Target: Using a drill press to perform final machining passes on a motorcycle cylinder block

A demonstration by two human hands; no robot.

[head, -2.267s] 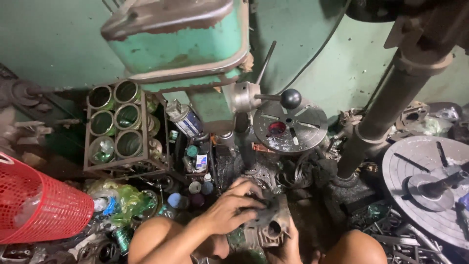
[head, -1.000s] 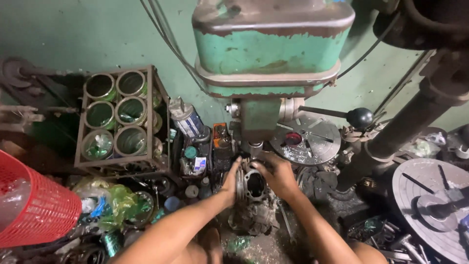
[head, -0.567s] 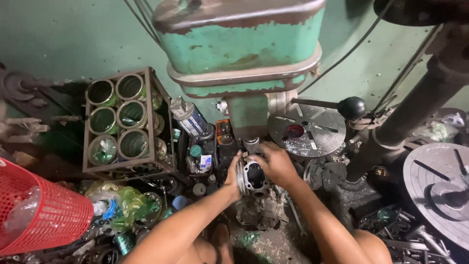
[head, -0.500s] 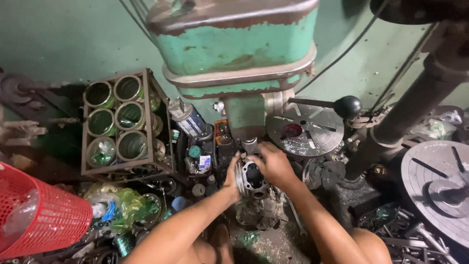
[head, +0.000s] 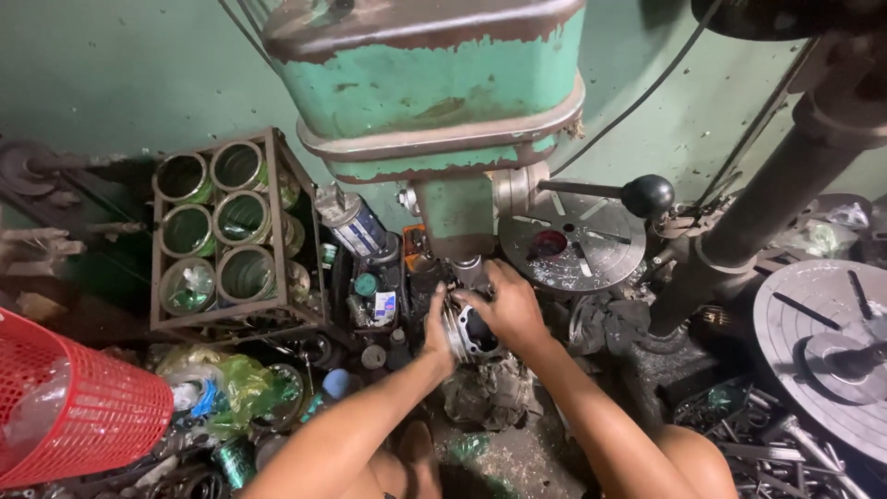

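Finned metal cylinder (head: 467, 331) sat clasped between both hands under the green drill press (head: 434, 102), left hand (head: 437, 325) cupping its near side and right hand (head: 506, 310) wrapped over its top. Left of the hands stood a crate of cans (head: 226, 231); right of them lay a round slotted plate (head: 568, 242).

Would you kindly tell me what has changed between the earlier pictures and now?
Both hands carried the metal cylinder from near the knees to under the green drill press. The left hand and right hand still grip it from either side. The can rack and red basket stayed put.
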